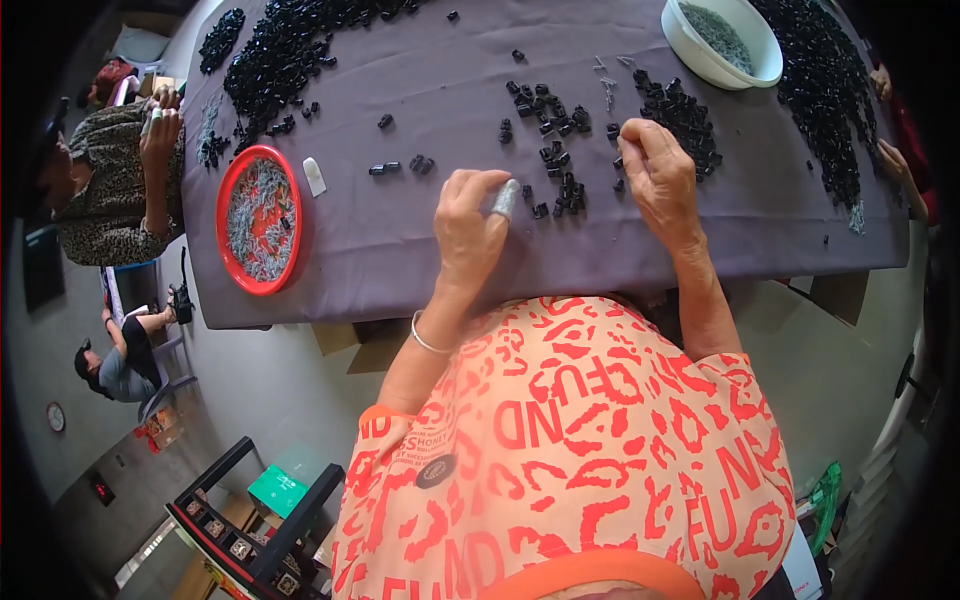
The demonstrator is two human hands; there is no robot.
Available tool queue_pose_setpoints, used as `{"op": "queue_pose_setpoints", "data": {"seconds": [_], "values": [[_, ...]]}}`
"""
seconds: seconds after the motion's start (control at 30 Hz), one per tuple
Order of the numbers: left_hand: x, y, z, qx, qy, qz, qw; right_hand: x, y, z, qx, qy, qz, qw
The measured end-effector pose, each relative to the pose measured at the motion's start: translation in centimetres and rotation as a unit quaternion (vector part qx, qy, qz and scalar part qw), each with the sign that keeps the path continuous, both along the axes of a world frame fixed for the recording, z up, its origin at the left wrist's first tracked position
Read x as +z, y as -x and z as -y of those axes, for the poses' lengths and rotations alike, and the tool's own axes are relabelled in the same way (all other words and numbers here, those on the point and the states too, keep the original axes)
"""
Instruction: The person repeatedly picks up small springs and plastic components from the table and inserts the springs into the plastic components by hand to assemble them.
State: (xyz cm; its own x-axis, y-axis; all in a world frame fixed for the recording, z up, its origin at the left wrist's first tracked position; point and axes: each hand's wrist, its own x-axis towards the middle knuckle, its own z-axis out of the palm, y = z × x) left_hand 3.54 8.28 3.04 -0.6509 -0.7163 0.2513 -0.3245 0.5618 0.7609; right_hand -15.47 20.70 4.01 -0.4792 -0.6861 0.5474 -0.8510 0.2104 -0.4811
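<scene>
My left hand (468, 225) is held over the near part of the cloth-covered table, its fingers curled in; a pale grey wrap (506, 198) covers one fingertip. Whatever it may hold is hidden. To the right, my right hand (662, 180) is pinched at the near-left edge of a heap of small black plastic pieces (685, 125); what sits in the pinch is too small to make out. Between both hands lies a loose scatter of the same black pieces (568, 190). A few thin grey screw-like pieces (608, 92) lie beyond my right hand.
A red basin (225, 210) of grey screw-like pieces stands left, beside a small white piece (314, 177). At the back right is a white bowl (765, 75). Large black heaps (270, 65) cover the far left and right. People sit at both table ends; the table edge (800, 275) is near me.
</scene>
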Motion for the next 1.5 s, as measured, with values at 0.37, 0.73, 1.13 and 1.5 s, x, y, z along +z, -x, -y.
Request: {"op": "queue_pose_setpoints", "data": {"seconds": [0.37,0.73,1.13,1.5], "values": [[-0.6,-1.2,1.2,0.017,-0.016,0.044,0.999,0.5,-1.5,-4.1,0.111,-0.018,0.301,0.947],[0.2,0.4,-0.3,-0.005,0.046,0.118,0.992,-1.4,-4.0,-2.2,0.159,-0.007,0.18,0.971],[-0.6,2.3,-2.2,-0.017,0.143,0.107,0.984,-2.6,-4.4,-1.6,0.118,0.005,0.132,0.984],[1.2,-0.1,-1.4,-0.02,-0.532,-0.139,0.835,-0.7,-5.2,-0.9,0.149,0.045,0.25,0.956]]}}
